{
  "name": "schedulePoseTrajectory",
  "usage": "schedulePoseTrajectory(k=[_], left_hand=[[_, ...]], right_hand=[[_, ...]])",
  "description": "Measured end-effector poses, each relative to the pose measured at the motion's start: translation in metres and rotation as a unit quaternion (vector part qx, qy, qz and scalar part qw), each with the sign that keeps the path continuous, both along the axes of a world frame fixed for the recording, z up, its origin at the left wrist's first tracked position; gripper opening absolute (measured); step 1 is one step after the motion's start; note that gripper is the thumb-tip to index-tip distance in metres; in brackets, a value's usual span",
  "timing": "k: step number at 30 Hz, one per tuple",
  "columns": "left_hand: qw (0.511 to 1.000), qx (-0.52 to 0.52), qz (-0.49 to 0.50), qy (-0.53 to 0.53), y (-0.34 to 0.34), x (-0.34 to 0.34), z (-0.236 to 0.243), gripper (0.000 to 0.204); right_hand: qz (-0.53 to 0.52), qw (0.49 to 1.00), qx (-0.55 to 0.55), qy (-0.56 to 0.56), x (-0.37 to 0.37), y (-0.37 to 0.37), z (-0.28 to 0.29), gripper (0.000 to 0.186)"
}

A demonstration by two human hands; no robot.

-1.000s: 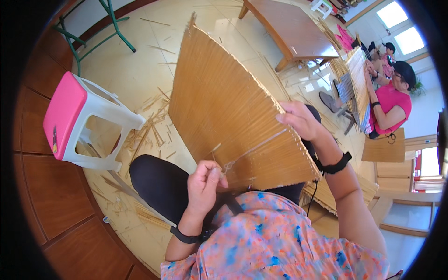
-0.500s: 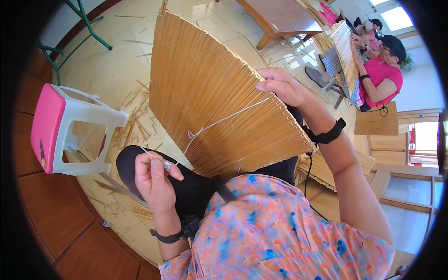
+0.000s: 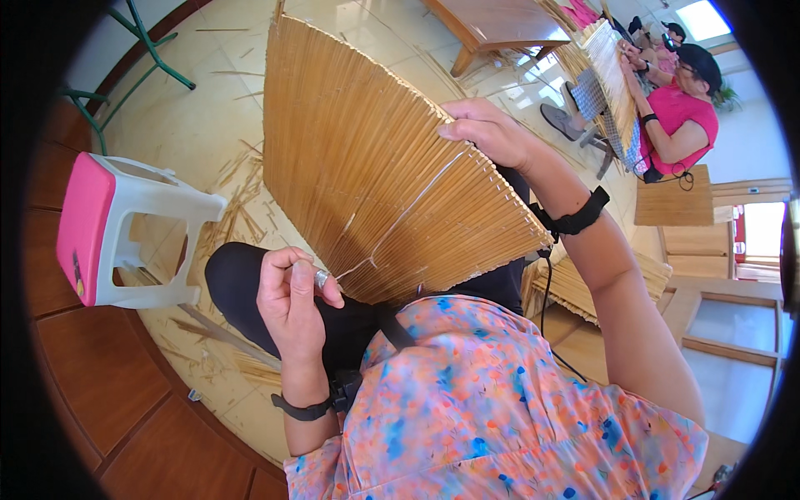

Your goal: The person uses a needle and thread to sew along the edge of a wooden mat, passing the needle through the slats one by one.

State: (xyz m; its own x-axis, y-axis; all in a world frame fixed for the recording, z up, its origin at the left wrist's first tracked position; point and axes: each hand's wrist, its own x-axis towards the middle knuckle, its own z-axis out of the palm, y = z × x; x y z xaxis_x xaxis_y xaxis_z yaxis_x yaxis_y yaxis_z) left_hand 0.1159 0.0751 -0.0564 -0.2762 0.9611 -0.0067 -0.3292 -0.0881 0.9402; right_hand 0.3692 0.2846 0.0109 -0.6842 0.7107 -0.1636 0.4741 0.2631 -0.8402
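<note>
A fan-shaped panel of thin tan strips (image 3: pixel 350 142) stands tilted over my dark-clad legs. My right hand (image 3: pixel 487 133) grips its upper right edge, thumb on the near face. A white thread (image 3: pixel 408 208) crosses that face and forms a bend near the bottom. My left hand (image 3: pixel 296 296), with a metal thimble (image 3: pixel 321 278) on a finger, is pinched at the panel's lower left, where the thread runs toward it; the needle in its fingers is mostly hidden.
A pink-topped white stool (image 3: pixel 83 217) stands left, a green metal frame (image 3: pixel 162 71) behind it. A wooden table (image 3: pixel 492 21) is at the top. A co-worker in pink (image 3: pixel 675 125) holds another panel at right. More panels (image 3: pixel 604 283) lie behind my right arm; loose strips litter the floor (image 3: pixel 225 100).
My left hand pulled away from the panel to the lower left, then shifted slightly back toward it. The panel and my right hand moved up and left in the view.
</note>
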Motion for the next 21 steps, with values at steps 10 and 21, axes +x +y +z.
schedulePoseTrajectory(k=[10, 21], left_hand=[[0.999, -0.039, -0.026, -0.022, -0.001, 0.024, 0.001, 0.011], [0.994, -0.076, -0.043, -0.072, 0.012, 0.032, -0.001, 0.012]], right_hand=[[-0.007, 1.0, -0.025, 0.011, 0.0, -0.008, -0.004, 0.035], [0.005, 0.998, -0.068, 0.001, -0.011, -0.047, -0.007, 0.029]])
